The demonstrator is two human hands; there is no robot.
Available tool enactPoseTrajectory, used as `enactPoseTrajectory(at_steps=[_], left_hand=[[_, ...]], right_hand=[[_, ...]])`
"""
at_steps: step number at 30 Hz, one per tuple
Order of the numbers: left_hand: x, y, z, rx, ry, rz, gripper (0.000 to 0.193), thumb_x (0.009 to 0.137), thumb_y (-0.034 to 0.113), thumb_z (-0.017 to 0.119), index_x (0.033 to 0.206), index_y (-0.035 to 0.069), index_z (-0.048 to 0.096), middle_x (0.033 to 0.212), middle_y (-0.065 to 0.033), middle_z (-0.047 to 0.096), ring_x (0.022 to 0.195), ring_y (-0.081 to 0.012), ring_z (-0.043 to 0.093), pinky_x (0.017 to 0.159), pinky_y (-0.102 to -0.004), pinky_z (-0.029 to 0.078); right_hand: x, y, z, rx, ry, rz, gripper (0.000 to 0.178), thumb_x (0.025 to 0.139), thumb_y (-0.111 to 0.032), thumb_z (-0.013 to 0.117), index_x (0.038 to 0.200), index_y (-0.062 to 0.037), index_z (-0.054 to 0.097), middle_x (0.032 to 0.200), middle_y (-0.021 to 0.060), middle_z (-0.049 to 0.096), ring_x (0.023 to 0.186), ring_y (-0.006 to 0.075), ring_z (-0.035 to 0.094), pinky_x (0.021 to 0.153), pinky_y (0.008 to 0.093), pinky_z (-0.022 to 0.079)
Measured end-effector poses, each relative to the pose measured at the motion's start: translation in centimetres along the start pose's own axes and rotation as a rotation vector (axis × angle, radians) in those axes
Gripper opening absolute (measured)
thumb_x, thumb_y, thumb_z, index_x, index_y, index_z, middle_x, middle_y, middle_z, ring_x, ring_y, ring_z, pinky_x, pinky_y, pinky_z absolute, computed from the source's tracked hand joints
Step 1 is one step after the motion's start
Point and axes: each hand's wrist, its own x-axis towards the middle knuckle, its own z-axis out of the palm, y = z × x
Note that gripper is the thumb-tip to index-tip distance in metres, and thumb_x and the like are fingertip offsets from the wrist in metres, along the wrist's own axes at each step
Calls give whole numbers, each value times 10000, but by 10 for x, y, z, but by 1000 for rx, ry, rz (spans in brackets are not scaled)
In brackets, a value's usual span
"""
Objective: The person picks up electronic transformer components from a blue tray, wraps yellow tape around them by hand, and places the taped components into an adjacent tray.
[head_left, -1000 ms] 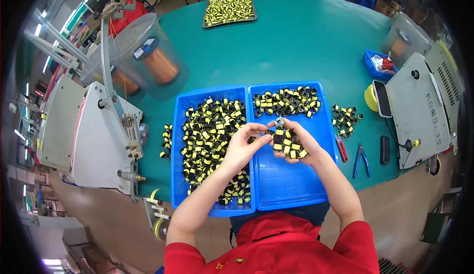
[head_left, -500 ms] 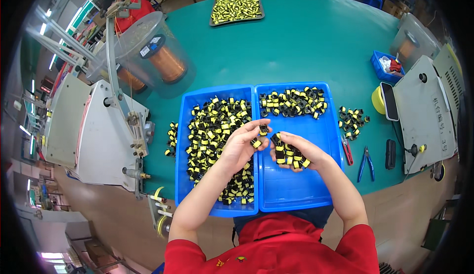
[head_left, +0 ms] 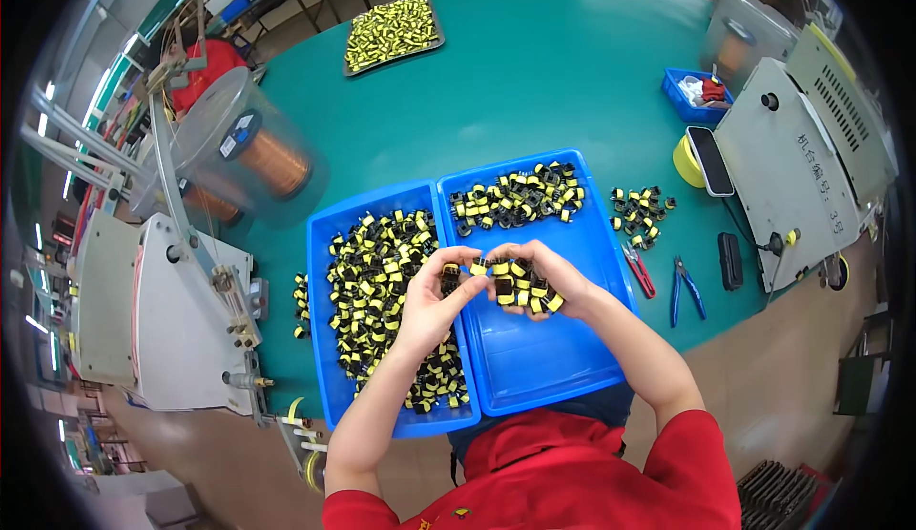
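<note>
My left hand (head_left: 429, 306) is closed on small yellow-taped coil bobbins with black plastic ends; one coil bobbin (head_left: 478, 267) sits at its fingertips. Cupped beside it, my right hand (head_left: 563, 280) holds a handful of the same bobbins (head_left: 527, 291). The fingers of both hands meet or nearly meet over the inner walls of two blue trays. A jumbled heap of bobbins (head_left: 367, 311) fills the left tray (head_left: 420, 425). In the right tray (head_left: 544, 363), a smaller group of bobbins (head_left: 515, 194) lies along the far end.
Loose bobbins (head_left: 643, 213), red-handled pliers (head_left: 639, 270), blue-handled cutters (head_left: 685, 291) and a black case (head_left: 730, 261) lie right of the trays. Machines (head_left: 191, 320) flank both sides, with copper wire spools (head_left: 272, 160) at left. A metal tray of yellow parts (head_left: 393, 36) stands far back.
My left hand has come in against the right hand, and its fingertips have brought a bobbin to the right hand's fingers. The whole view has swung, shifting the table leftward and tilting it.
</note>
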Motion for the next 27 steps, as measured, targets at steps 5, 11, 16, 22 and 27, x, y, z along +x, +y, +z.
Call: enactPoseTrajectory(at_steps=[5,11,16,22,27], left_hand=[[1,10,-1,-495,-68,-282,391,874,122,575,1234,11,469,1035,-65,564,643,-93,442,545,-228,348],[2,8,-7,-682,-64,-383,283,888,227,480,1106,47,495,994,-72,550,616,-111,435,541,-237,355],[0,10,3,-421,-39,-299,263,827,114,657,820,119,394,1002,-54,526,746,-98,533,539,-203,372],[-1,-8,6,-45,-4,-36,285,791,11,669,956,71,444,908,-32,511,681,-67,545,479,-181,361],[2,4,0,-651,-16,-399,298,907,178,527,1149,12,475,929,-91,579,567,-71,432,443,-186,303]], right_hand=[[4,6,-6,181,-78,-127,378,901,-365,348,1119,-98,504,850,72,591,576,152,548,322,217,322],[9,10,-3,236,-133,-122,315,936,-347,328,1113,-119,456,875,127,553,563,216,532,292,226,331],[5,12,4,193,-103,-112,311,962,-363,325,1131,-132,448,822,89,574,569,179,554,321,218,336],[3,13,12,53,-41,-99,357,952,-395,330,1168,-137,445,802,93,576,560,174,550,324,219,347],[3,11,8,135,-47,-161,459,897,-373,262,1243,-113,417,854,121,564,582,196,541,314,221,338]])
